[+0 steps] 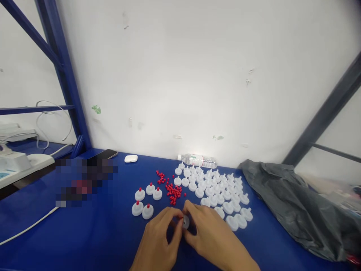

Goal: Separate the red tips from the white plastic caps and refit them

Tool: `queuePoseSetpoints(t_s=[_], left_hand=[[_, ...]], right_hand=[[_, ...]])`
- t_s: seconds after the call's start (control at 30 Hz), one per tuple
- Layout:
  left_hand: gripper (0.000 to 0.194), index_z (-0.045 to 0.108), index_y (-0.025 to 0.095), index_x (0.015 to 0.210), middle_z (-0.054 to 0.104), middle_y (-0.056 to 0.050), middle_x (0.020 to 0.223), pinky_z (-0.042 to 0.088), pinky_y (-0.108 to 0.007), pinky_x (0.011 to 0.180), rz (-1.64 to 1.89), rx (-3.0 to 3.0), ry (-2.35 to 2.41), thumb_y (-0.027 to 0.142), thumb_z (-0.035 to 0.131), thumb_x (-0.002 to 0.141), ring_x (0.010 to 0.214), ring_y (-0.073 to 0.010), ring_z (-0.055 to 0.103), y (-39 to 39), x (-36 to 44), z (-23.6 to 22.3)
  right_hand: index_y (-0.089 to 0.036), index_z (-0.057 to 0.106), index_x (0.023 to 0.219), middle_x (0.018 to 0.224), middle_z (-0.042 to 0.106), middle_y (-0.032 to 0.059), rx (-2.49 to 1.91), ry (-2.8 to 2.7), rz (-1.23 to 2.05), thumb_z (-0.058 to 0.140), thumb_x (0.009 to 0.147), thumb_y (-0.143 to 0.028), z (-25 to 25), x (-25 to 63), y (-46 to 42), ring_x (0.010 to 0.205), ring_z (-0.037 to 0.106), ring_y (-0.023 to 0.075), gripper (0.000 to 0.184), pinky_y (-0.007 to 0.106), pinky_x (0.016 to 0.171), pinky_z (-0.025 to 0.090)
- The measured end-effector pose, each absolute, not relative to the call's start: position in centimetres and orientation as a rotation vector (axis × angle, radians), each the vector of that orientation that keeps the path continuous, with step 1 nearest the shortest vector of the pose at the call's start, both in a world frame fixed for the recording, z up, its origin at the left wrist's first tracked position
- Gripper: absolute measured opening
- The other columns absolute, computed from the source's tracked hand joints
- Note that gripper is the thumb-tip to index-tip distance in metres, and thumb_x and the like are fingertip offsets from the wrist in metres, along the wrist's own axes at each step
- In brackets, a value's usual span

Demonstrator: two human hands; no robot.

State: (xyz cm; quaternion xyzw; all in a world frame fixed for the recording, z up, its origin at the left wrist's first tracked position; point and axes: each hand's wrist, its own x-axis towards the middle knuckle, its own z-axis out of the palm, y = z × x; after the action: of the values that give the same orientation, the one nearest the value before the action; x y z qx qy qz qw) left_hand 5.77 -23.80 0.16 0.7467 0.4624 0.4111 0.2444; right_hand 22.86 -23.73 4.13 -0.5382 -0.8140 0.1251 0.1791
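My left hand [160, 235] and my right hand [208, 233] meet low in the middle of the blue table [93, 233]. Together they pinch one white plastic cap [185, 222], with a small red plug [180, 217] at my left fingertips. Just beyond lies a scatter of several loose red plugs [173, 191]. To the right sits a field of several white caps [217, 192] without plugs. To the left stand several white caps fitted with red plugs [146, 199].
A clear water bottle [197, 160] lies on its side by the wall. A white earbud case [131, 158] and a dark phone [105, 154] lie at the back left. A grey plastic bag [293, 203] covers the right. A white cable [28, 227] runs along the left.
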Motion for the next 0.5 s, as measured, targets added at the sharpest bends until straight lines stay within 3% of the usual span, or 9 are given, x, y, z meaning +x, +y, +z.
queuePoseSetpoints(t_s=[0.17, 0.3, 0.5], left_hand=[[0.018, 0.065, 0.024, 0.095, 0.074, -0.003, 0.092, 0.054, -0.022, 0.061, 1.150, 2.053, 1.224, 0.029, 0.047, 0.097, 0.075, -0.0163, 0.069, -23.8, 6.0, -0.2], [0.020, 0.066, 0.023, 0.096, 0.074, -0.004, 0.095, 0.047, -0.021, 0.051, 1.107, 2.044, 1.178, 0.029, 0.047, 0.097, 0.071, -0.0152, 0.068, -23.8, 5.9, -0.2], [0.019, 0.068, 0.021, 0.089, 0.073, -0.006, 0.102, 0.045, -0.021, 0.053, 1.094, 1.792, 1.130, 0.037, 0.059, 0.092, 0.079, -0.0166, 0.068, -23.6, 5.4, -0.1]], right_hand=[[-0.026, 0.057, 0.095, 0.089, 0.069, -0.0033, -1.514, -2.309, 0.341, 0.058, 0.085, -0.015, 3.9, 23.4, -23.6, 0.077, 0.061, 0.0179, 0.015, 0.028, 0.065, 0.032], [-0.027, 0.061, 0.097, 0.092, 0.071, -0.0037, -1.513, -2.311, 0.302, 0.060, 0.083, -0.013, 4.5, 23.4, -23.8, 0.084, 0.063, 0.0183, 0.019, 0.028, 0.071, 0.036], [-0.030, 0.072, 0.101, 0.088, 0.073, -0.0028, -1.534, -2.292, 0.296, 0.062, 0.086, -0.020, 6.4, 23.1, -24.4, 0.090, 0.066, 0.0193, 0.021, 0.028, 0.082, 0.041]])
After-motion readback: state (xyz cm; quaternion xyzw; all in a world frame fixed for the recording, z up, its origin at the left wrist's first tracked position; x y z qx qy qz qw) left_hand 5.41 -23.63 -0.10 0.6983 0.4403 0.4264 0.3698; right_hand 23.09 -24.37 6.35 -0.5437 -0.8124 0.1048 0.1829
